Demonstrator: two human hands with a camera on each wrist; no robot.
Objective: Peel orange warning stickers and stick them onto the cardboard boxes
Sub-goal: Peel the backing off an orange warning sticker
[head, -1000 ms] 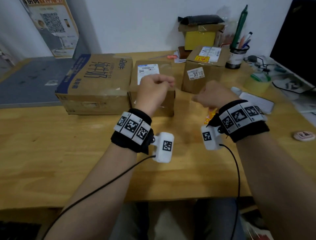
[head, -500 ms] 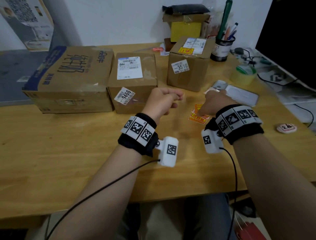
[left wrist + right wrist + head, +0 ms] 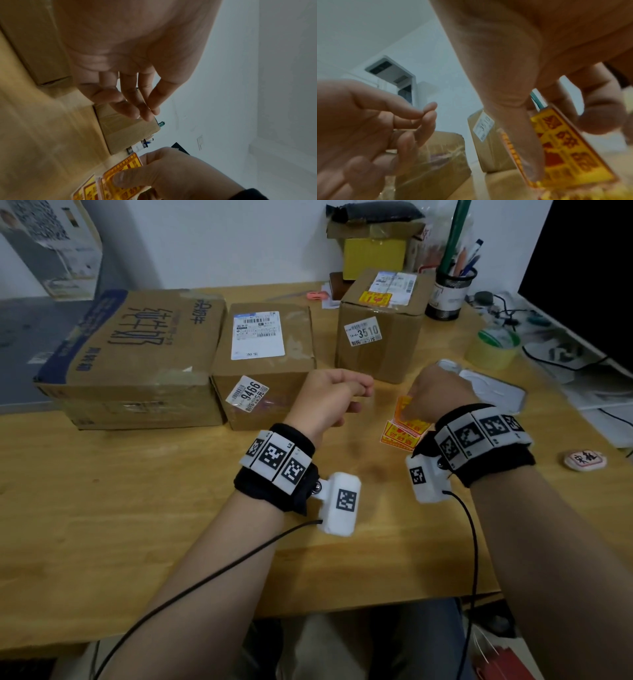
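Note:
Three cardboard boxes stand along the back of the wooden table: a large one, a middle one and a small one with an orange sticker on its top. A stack of orange warning stickers lies in front of the small box. My right hand pinches one orange sticker sheet between thumb and fingers, tilted up above the stack. My left hand hovers just left of it, in front of the middle box. Its fingers are loosely bent and hold nothing.
Right of the boxes are a mesh pen cup, a tape roll, a flat white tray and cables. A round badge lies near the right edge. A dark monitor stands at far right, a yellow box at the back.
Both hands came down from in front of the boxes towards the table. My right hand reached the sticker stack and has tilted one sheet up from it.

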